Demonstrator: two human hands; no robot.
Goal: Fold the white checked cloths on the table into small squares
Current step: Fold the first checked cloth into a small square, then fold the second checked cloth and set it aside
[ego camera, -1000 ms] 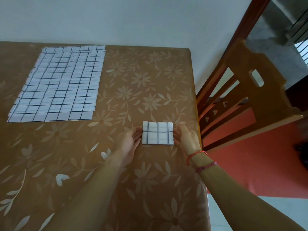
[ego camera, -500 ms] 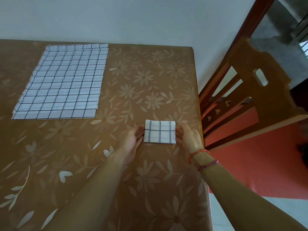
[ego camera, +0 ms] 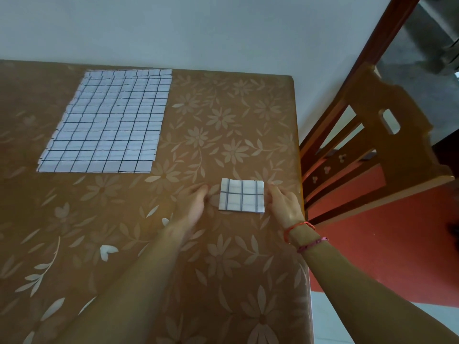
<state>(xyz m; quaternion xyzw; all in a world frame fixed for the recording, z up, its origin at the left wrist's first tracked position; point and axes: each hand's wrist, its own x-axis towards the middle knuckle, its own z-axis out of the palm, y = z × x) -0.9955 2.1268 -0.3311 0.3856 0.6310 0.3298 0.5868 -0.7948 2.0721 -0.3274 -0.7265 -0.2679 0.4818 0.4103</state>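
Table (ego camera: 218, 276): brown cover printed with pale flowers; it fills most of the view and ends at a white wall at the far side.
Chair (ego camera: 367, 135): brown wood, standing just past the table's right edge over a red floor.
Flat cloths (ego camera: 109, 122): white with a dark check, spread out on the far left of the table; staggered edges on the left side suggest several layers. They lie well apart from both hands.
Folded cloth (ego camera: 241, 196): a small white checked square lying flat near the table's right edge, between the two hands.
Left hand (ego camera: 192, 207): rests on the table just left of the folded cloth with a gap of bare table between them; fingers relaxed and slightly bent, holding nothing.
Right hand (ego camera: 283, 207): just beside the folded cloth's right edge, fingers loosely extended and grasping nothing; whether the fingertips touch the cloth cannot be told.
Bracelets (ego camera: 298, 228): thin red and pink strings around the right wrist.
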